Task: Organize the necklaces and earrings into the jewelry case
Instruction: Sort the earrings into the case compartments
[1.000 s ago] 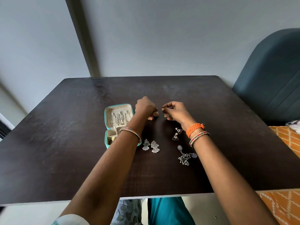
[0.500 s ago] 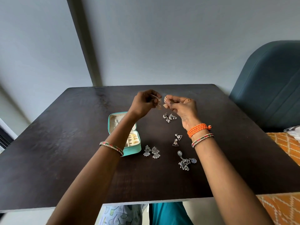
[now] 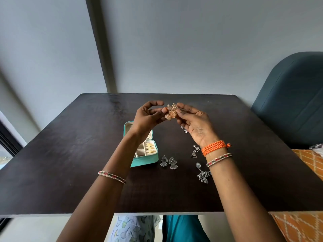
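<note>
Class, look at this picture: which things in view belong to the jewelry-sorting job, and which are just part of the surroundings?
Part of the job:
gold earrings, pinched by left hand and right hand
teal jewelry case
silver bell earrings
triangle earrings
silver cluster earrings

Just surroundings:
dark table
blue chair
orange patterned cloth

A home setting is suggested. A dark wooden counter (image 3: 70, 172) is set against a plain grey wall (image 3: 192, 49), flanked by a blue upholstered chair (image 3: 293, 102) and an orange patterned bedspread (image 3: 309, 163).
</note>
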`<control>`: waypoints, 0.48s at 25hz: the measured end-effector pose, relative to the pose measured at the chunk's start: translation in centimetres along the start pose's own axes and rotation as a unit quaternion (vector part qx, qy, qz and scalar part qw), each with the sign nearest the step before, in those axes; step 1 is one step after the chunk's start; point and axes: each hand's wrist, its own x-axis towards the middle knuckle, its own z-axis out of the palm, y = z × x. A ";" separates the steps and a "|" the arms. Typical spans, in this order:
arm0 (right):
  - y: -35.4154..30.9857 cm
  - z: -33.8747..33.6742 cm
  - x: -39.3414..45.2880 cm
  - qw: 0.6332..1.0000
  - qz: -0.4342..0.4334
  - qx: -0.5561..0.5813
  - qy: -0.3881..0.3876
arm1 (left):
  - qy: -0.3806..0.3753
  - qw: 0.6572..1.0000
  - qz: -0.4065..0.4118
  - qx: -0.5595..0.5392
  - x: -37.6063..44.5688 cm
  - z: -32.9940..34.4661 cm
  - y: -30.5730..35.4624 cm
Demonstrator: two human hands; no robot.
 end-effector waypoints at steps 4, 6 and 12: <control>1.3 1.1 -0.5 0.997 0.000 -0.056 -0.053 | 0.006 1.000 -0.027 -0.006 -1.6 -1.8 0.7; 2.1 2.1 -0.5 0.993 0.000 -0.092 -0.080 | 0.021 0.999 -0.031 0.039 -2.4 -3.3 1.2; 4.7 5.5 0.1 0.983 0.060 -0.128 -0.121 | 0.098 0.976 -0.032 0.191 -5.5 -9.2 1.6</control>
